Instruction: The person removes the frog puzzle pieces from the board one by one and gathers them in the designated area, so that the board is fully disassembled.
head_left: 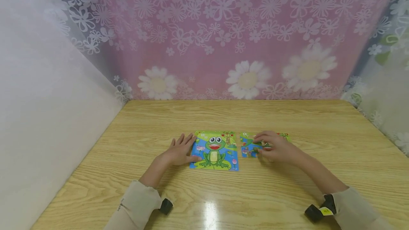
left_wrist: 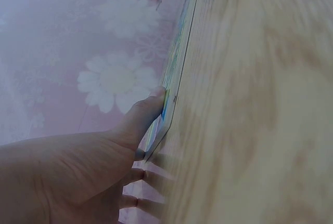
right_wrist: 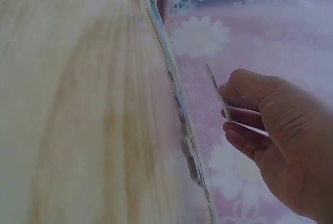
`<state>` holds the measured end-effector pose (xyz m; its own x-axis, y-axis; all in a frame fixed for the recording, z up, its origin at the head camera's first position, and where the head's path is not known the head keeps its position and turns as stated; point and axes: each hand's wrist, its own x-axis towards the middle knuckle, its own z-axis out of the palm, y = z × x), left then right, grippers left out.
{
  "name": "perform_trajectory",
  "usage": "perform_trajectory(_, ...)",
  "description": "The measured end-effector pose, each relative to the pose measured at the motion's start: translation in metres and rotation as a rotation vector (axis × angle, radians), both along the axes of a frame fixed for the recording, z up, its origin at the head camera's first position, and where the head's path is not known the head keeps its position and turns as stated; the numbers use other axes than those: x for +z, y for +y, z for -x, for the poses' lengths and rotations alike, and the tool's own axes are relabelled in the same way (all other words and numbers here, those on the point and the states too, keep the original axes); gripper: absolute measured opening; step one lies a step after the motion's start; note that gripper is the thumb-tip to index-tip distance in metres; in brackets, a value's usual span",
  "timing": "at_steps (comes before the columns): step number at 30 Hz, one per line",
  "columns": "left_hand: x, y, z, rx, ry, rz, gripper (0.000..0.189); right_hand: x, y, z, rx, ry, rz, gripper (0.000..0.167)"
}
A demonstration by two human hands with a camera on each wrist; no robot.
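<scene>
Sleeves point(head_left: 134, 201) in beige nearest the head camera, on the near side of both grips. At each cuff, a black block point(head_left: 166, 207) on the inner side; on the one behind the right grip, a yellow label point(head_left: 326, 211).

Ahead of its sleeve, left hand point(head_left: 180, 152) spread wide, thumb resting on the lower left of the board point(head_left: 214, 157), other fingers along and past its left edge. Just right of that thumb, flat and face up: a green frog on a lily pad, blue water around, a small tree at the upper right.

Opposite, right hand point(head_left: 276, 148) narrowed to a pinch on a thin piece point(right_wrist: 214, 81), thumb to one side, fingertips to the other. Tilted in the right wrist view, and apart from the puzzle point(head_left: 246, 152); too edge-on to read any print.

Under and to the left of that pinch, just beside the board, puzzle flat on the table point(head_left: 271, 191) in similar greens and blues. Left part in sight, much of the rest hidden by the right hand. Uneven along its edge in the right wrist view.

Beyond both grips, pink cloth point(head_left: 204, 56) with white flowers point(head_left: 247, 80). Well left of the left hand, white cloth point(head_left: 57, 109). Nearer than either grip, between the forearms, glare point(head_left: 210, 215) on the wood.
</scene>
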<state>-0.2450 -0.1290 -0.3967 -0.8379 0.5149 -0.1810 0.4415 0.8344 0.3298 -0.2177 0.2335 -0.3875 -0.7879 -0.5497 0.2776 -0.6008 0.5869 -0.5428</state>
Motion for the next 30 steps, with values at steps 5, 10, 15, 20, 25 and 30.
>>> perform_trajectory(5,0.002,0.001,-0.002,-0.008,-0.009,-0.011,0.087,0.000,0.014,-0.004,-0.022,0.102,-0.035,0.028)
perform_trajectory(10,0.002,0.001,-0.002,-0.007,-0.011,-0.015,0.088,-0.002,0.029,-0.006,-0.036,0.152,-0.036,0.030)
perform_trajectory(15,0.000,0.000,0.000,0.000,-0.010,-0.007,0.088,-0.003,0.042,-0.009,-0.067,0.164,-0.054,0.030)
perform_trajectory(20,-0.002,-0.001,0.001,-0.001,-0.011,-0.013,0.089,-0.003,0.053,-0.014,-0.103,0.147,-0.063,0.030)
perform_trajectory(25,-0.002,-0.001,0.001,-0.006,-0.009,-0.018,0.088,-0.004,0.064,-0.017,-0.103,0.200,-0.094,0.032)
perform_trajectory(30,0.000,0.000,0.000,-0.013,-0.014,-0.026,0.087,-0.007,0.074,-0.019,-0.097,0.242,-0.112,0.033)
